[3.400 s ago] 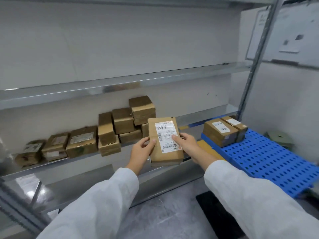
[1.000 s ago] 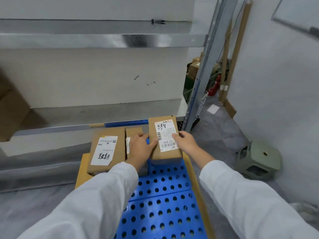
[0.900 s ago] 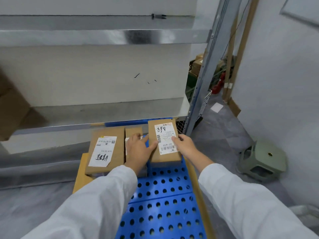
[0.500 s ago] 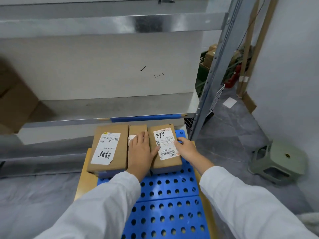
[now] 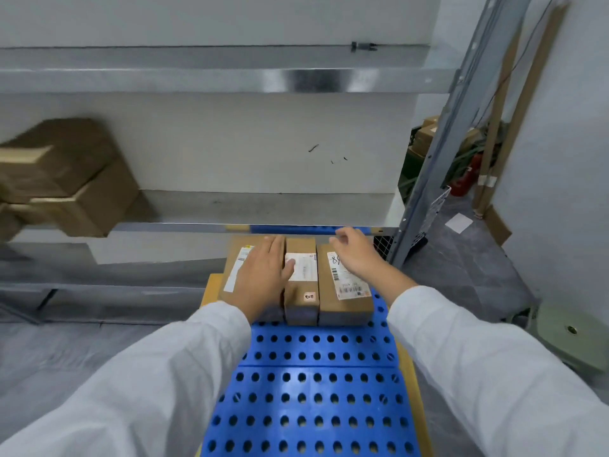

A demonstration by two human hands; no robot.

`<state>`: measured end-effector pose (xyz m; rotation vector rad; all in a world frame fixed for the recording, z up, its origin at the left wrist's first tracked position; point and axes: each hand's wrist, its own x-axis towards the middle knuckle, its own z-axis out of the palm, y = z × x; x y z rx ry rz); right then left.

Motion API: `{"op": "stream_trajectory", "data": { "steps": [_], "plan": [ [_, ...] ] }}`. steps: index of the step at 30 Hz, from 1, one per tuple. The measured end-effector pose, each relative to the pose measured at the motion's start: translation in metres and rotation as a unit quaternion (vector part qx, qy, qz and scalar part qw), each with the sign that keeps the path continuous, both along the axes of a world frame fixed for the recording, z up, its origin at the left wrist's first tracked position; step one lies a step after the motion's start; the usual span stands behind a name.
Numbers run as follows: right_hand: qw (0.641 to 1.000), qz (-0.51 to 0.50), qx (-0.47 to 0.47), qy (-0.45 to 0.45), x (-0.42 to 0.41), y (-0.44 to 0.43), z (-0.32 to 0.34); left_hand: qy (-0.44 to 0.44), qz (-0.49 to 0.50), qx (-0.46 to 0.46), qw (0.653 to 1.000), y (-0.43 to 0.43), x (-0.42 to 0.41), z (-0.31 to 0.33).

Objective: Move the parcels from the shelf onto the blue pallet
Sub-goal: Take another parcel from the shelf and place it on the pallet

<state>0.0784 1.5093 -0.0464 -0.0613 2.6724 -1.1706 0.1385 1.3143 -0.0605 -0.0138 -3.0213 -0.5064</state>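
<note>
Lying under the right hand [image 5: 355,256], the parcel [image 5: 346,300] tops the pallet [image 5: 313,390].

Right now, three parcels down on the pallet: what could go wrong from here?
1. The left parcel seems to overhang the left edge of the blue pallet, with the left hand flat on it; it might tip or slide off.
2. The right hand hovers close to the shelf lip; lifting straight up could knock it.

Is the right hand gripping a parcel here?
No, the right hand is open over the rightmost parcel, which lies flat on the blue pallet.
</note>
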Motion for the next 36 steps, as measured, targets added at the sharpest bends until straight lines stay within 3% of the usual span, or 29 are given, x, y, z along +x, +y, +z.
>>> {"op": "stream_trajectory", "data": {
  "steps": [9, 18, 26, 36],
  "plan": [
    [0.964, 0.214, 0.114, 0.113, 0.086, -0.190, 0.096, 0.038, 0.024, -0.123, 0.991, -0.185, 0.119, 0.099],
    [0.891, 0.354, 0.185, 0.214, 0.215, -0.424, 0.133, 0.066, 0.112, -0.166, 0.978, -0.380, 0.271, 0.122],
    [0.893, 0.378, 0.163, 0.181, 0.264, -0.525, 0.121, 0.086, 0.139, -0.168, 0.972, -0.468, 0.320, 0.115],
    [0.906, 0.345, 0.150, 0.195, 0.207, -0.609, 0.128, 0.100, 0.118, -0.175, 0.972, -0.554, 0.267, 0.131]
  ]
}}
